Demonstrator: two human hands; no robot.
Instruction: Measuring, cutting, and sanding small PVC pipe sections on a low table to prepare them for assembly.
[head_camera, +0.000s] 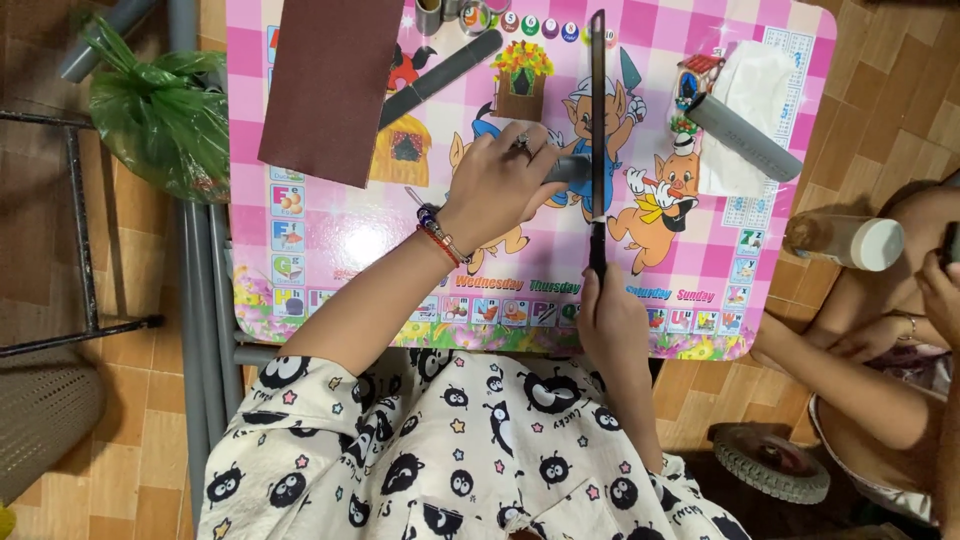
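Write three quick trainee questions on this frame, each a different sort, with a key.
1. True or false: the left hand presses a short grey pipe piece onto the pink table.
2. What does the right hand hold? A) scissors B) a hacksaw C) a brush
3. Fill in: the brown sandpaper sheet lies to the ___ of the left hand in the picture.

Key:
1. True.
2. B; the hacksaw stands across the pipe piece, handle toward the person.
3. Left. A longer grey pipe lies apart on white tissue at the right.
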